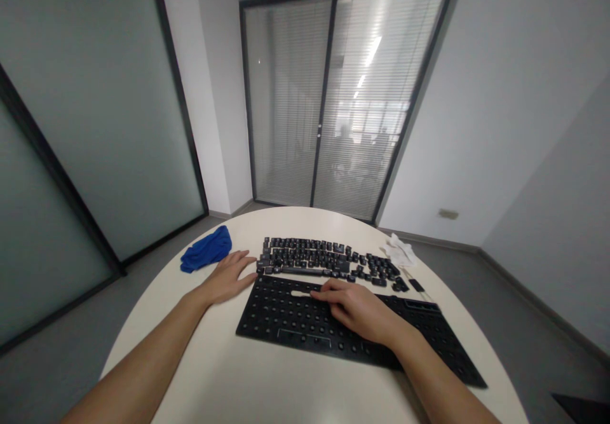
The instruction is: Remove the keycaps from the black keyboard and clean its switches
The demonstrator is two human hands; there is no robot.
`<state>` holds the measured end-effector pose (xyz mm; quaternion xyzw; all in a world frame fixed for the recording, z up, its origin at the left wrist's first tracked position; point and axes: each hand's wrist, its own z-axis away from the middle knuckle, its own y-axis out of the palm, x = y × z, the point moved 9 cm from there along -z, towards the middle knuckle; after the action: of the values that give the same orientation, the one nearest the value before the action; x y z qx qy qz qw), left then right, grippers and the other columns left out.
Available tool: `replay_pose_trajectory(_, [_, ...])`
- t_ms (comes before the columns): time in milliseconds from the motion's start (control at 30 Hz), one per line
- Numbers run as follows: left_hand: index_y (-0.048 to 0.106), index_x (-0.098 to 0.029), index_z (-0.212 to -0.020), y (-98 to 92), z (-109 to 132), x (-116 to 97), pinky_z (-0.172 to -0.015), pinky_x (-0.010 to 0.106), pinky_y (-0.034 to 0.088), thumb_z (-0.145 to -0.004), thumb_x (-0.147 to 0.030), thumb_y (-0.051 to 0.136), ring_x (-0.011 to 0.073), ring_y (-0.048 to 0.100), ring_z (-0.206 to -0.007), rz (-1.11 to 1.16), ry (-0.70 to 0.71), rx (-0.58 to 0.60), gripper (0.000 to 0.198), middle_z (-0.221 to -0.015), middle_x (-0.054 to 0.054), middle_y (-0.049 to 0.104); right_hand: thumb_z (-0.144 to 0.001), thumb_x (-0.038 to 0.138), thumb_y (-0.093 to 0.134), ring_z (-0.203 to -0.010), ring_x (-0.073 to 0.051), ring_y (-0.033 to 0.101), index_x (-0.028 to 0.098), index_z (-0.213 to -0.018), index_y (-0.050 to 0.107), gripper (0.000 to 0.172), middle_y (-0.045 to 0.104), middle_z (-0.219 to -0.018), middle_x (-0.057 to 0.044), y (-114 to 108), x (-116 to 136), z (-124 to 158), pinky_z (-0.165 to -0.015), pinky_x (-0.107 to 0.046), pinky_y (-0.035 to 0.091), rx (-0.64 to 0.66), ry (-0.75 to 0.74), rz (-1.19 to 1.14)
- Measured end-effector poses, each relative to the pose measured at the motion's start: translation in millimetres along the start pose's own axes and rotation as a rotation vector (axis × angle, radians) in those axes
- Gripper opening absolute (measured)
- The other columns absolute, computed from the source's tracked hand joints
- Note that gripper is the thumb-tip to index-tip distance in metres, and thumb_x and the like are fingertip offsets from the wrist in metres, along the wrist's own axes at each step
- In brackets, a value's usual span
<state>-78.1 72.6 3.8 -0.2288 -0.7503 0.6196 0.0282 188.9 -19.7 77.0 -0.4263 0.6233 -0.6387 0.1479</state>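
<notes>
A black keyboard base with its keycaps off lies slantwise on the table. Over its upper left part my right hand is closed on a cotton swab, whose white tip points left onto the key posts. The palm hides part of the base. My left hand rests flat on the table with fingers spread, beside the base's upper left corner. Its fingertips are close to the left end of the loose black keycaps, which are laid out in keyboard order behind the base.
A crumpled blue cloth lies left on the round cream table. At the right are a crumpled white tissue and a small black tool near the table's edge. Beyond stand glass doors with blinds.
</notes>
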Motion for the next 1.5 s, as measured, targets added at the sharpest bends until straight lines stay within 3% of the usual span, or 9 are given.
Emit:
replay_pose_trajectory(1033, [0.054,-0.024,-0.134,4.4,-1,3,-0.113,0.05,0.029,-0.094,-0.059,0.041,0.032,0.038,-0.138,-0.005,0.016,-0.015,0.055,-0.147,0.014,0.045,-0.081,0.004,0.049,-0.094,-0.018,0.065,0.026,-0.123,0.069,0.051,0.069,-0.104,-0.006,0,-4,2,-0.084,-0.028,0.049,0.007,0.0,-0.017])
replay_pose_trajectory(1500, [0.054,-0.025,-0.135,6.7,-2,7,-0.112,0.05,0.031,-0.093,-0.061,0.04,0.033,0.038,-0.137,0.003,0.02,-0.015,0.057,-0.147,0.012,0.045,-0.081,0.003,0.05,-0.094,-0.017,0.065,0.027,-0.123,0.068,0.052,0.07,-0.104,-0.004,-2,6,0,-0.086,-0.027,0.048,-0.001,-0.029,-0.059])
